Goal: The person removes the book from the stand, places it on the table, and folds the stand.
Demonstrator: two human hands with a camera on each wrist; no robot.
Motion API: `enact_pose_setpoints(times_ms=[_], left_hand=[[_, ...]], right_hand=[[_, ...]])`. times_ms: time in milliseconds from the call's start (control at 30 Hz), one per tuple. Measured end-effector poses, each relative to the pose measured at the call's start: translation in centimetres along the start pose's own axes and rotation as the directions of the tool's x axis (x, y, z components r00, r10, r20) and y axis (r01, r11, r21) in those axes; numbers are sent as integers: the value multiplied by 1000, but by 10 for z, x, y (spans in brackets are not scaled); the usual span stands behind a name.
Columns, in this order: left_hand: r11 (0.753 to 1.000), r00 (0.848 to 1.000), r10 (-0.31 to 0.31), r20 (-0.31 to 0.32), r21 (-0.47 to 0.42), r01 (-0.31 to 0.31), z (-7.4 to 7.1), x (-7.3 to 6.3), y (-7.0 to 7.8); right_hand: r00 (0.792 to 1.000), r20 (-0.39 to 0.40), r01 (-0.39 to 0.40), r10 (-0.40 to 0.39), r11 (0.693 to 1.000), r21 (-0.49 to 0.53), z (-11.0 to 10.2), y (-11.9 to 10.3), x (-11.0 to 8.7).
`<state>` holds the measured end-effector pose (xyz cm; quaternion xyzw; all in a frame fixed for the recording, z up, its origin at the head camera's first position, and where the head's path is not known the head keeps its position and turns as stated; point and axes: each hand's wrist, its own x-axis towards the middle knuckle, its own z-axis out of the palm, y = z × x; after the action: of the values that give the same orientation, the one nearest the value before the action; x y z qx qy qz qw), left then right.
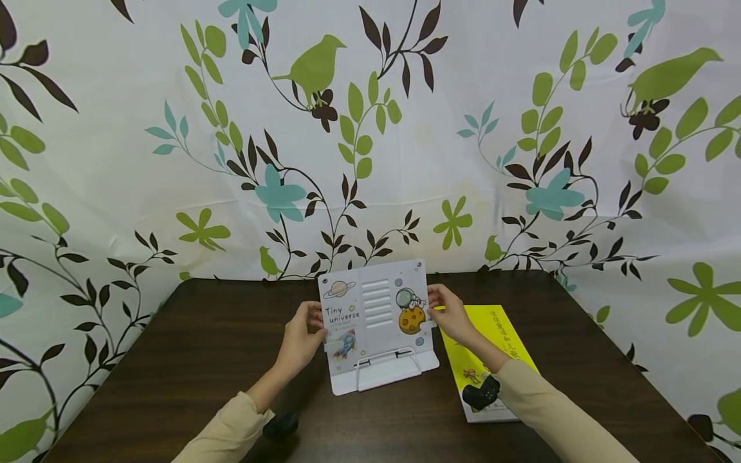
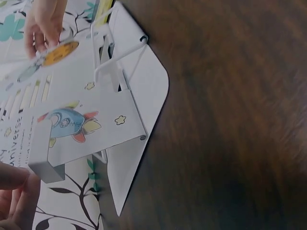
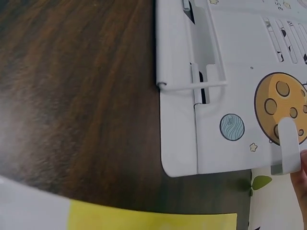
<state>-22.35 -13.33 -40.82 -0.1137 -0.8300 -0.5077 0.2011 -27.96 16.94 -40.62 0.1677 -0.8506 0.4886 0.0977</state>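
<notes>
A white book stand (image 1: 379,347) printed with "Tiny universe", planets and a rocket stands tilted back on the dark table. My left hand (image 1: 301,337) grips its left edge, thumb in front and fingers partly behind. At the opposite edge, my right hand (image 1: 453,315) pinches the panel beside the astronaut drawing. Seen from the left wrist, a folded side clip (image 2: 47,155) sits close to the left fingers. The right wrist view shows another clip (image 3: 289,146) over the orange moon, next to the right fingertips. A white wire bracket (image 1: 389,368) lies against the stand's lower front.
A yellow-covered book (image 1: 483,334) lies right of the stand, partly under my right forearm. Dark wood table (image 1: 231,334) surrounds both. Behind rises a white cloth (image 1: 405,148) patterned with leaves and birds. Black wrist devices (image 1: 482,393) are on both arms.
</notes>
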Motion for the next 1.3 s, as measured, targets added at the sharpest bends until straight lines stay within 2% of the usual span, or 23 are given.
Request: enact_pose_setpoints(times_ms=[267,633,867,1167,1300], left_hand=[[1000,1000,0,-10,1,0,1,-13,4],[999,1000,-10,-22,-32,10,5,-24,10],[1000,999,-18,-30,-23,18,8,-29,12],[996,999,-34,-24,-78,32,7,-31,20],[996,1000,2,-7,-88,-2,7,-30,13]], right_hand=[[1000,-8,-4,4,1000,10,4,2,7],[1000,-9,7,-7,1000,0,7,1,14],[1000,-17,-15,15,1000,-3,9,0,18],[998,-26,-56,56,998,-8,12,0,20],[998,-28,-58,58,998,-1,11,-2,19]])
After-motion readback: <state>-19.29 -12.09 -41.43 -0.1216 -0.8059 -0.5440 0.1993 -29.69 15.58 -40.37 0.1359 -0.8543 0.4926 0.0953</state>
